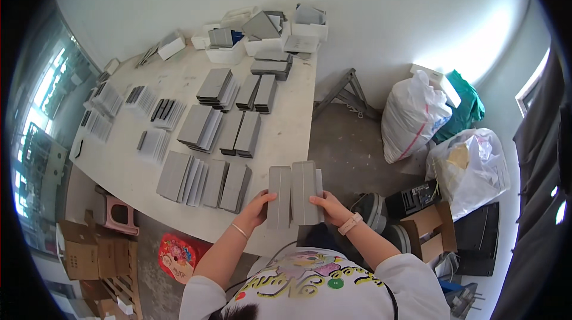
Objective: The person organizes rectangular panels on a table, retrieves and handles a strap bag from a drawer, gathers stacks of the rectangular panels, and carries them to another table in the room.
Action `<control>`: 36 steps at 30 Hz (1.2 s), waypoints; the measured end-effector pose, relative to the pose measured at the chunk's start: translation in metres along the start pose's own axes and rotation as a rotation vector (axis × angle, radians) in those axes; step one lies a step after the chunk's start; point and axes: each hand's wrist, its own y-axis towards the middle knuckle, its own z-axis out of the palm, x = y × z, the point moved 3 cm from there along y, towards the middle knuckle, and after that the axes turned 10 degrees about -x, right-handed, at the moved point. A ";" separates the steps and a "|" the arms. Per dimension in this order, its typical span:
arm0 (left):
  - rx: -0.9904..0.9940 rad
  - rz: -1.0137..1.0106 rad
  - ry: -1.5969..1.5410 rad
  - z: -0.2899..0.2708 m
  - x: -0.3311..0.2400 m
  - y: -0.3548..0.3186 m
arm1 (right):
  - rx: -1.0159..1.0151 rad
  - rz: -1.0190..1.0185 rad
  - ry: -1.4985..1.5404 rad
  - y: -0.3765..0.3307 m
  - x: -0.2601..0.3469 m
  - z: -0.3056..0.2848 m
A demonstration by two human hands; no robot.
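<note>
Two stacks of long grey rectangular panels are side by side at the table's near right edge, almost touching. My left hand (257, 208) is closed round the outer side of the left panel stack (279, 207), thumb near its top face. On the other side, my right hand (332, 207) grips the right panel stack (304, 192), its thumb on the outer edge. A paler panel (319, 182) sticks out behind that right stack. The undersides of both stacks and most of my fingertips are hidden. To the left stand more grey panel stacks (236, 186) in rows.
The white table (143, 180) also bears thin white panels (154, 144) at left and white foam boxes (226, 53) at the back. Right of it are a metal trestle (348, 90), stuffed white sacks (414, 114) and an open carton (429, 230). A red stool (177, 257) stands near left.
</note>
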 end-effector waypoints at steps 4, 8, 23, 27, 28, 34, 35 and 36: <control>-0.045 0.024 0.006 -0.006 -0.002 0.035 | -0.016 -0.001 -0.035 0.034 0.005 -0.011; -0.089 0.012 -0.067 -0.013 0.003 0.055 | -0.038 0.055 -0.057 0.055 0.008 -0.020; -0.469 0.235 -0.522 0.031 0.057 0.044 | 0.349 0.255 -0.510 0.115 0.064 -0.037; -0.465 0.299 -0.640 0.047 0.062 0.043 | 0.415 0.270 -0.609 0.124 0.080 -0.032; -0.495 0.282 -0.648 0.050 0.062 0.044 | 0.420 0.288 -0.602 0.125 0.083 -0.030; -0.493 0.263 -0.668 0.061 0.052 0.047 | 0.512 0.380 -0.583 0.139 0.094 -0.029; -0.480 0.253 -0.665 0.064 0.049 0.051 | 0.507 0.371 -0.583 0.146 0.096 -0.035; -0.478 0.255 -0.662 0.064 0.050 0.056 | 0.531 0.373 -0.560 0.149 0.097 -0.035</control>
